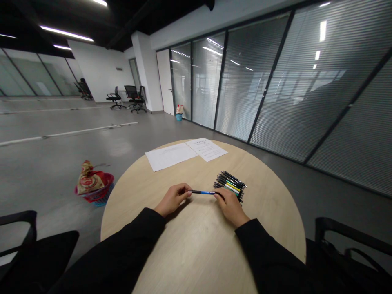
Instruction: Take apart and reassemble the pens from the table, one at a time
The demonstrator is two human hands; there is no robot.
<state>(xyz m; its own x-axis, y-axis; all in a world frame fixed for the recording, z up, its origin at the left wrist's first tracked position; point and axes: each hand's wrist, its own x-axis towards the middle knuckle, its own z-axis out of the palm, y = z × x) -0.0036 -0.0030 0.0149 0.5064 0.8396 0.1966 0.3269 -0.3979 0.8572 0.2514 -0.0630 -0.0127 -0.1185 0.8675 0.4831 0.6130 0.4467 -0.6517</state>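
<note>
A blue and black pen (202, 192) is stretched level between my two hands over the round wooden table (190, 261). My left hand (174, 198) pinches its dark left end between thumb and fingers. The other end is in the closed fingers of my right hand (230, 205), which partly hide it. Just behind and beside my right hand lies a pile of pens (230, 179), mostly black, with yellow, white and green ones among them. My right hand covers the near part of the pile.
Two printed paper sheets (171, 156) lie at the table's far edge. A red and blue basket (105, 188) holding a bag stands on the floor to the left. Black chairs (39, 253) flank the table on both sides. A glass partition with blinds (239, 90) runs behind.
</note>
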